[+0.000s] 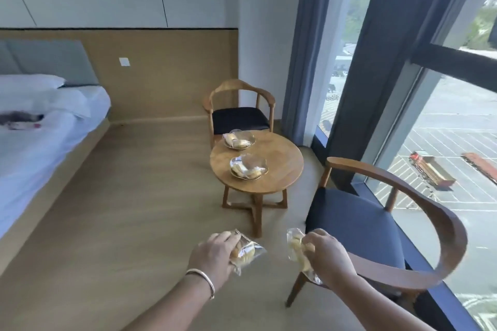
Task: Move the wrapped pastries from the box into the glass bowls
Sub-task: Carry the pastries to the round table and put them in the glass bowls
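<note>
My left hand (213, 256) grips a clear-wrapped pastry (248, 251) low in the view, above the floor. My right hand (329, 254) grips another wrapped pastry (295, 246) beside the near chair. Ahead stands a small round wooden table (279, 158) with two glass bowls on it. The near bowl (248, 167) holds several wrapped pastries, and so does the far bowl (238, 138). Both hands are well short of the table. No box is in view.
A wooden chair with a dark blue seat (357, 223) stands at my right, close to my right hand. A second chair (239, 113) is behind the table. A bed (40, 129) lies at the left. Full-height windows (443, 142) run along the right.
</note>
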